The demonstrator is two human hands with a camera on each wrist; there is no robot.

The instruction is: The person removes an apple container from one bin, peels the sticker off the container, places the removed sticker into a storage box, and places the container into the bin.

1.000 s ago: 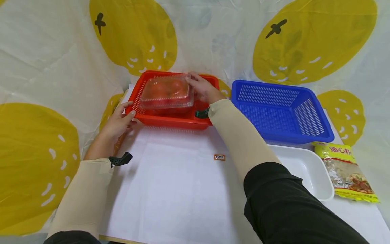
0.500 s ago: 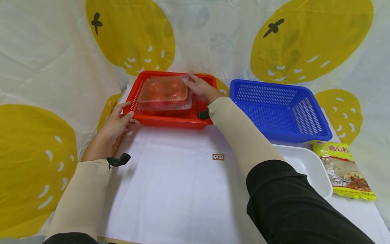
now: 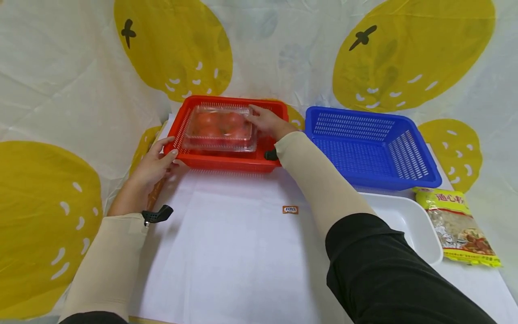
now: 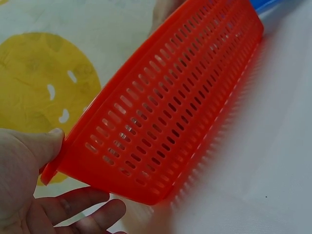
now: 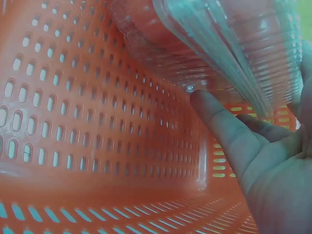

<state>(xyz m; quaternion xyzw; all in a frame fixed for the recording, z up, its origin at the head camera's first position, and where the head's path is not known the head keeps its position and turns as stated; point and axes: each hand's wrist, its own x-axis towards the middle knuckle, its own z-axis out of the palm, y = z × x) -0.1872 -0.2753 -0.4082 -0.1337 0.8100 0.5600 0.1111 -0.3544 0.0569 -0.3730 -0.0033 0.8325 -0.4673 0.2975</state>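
Note:
A clear plastic box of tomatoes [image 3: 220,128] is inside the red basket [image 3: 226,163], over its left and middle part. Its right end is held by my right hand [image 3: 267,121], with the thumb side partly hidden. The right wrist view shows the clear box [image 5: 219,44] above the basket floor, fingers against its side. At the basket's near left corner, my left hand [image 3: 151,166] grips the rim. In the left wrist view the thumb [image 4: 46,145] lies on the rim of the red basket [image 4: 170,97], and the fingers are under the corner.
Right of the red basket stands a blue basket [image 3: 352,155]. In front of it are a white tray [image 3: 435,252], partly behind the right arm, and a yellow bag of pasta [image 3: 457,225]. A small orange label [image 3: 290,209] lies on the white table [image 3: 226,252].
The box of tomatoes has come down and tilted flatter, and my right hand has lowered with it. The left hand stays on the basket's corner.

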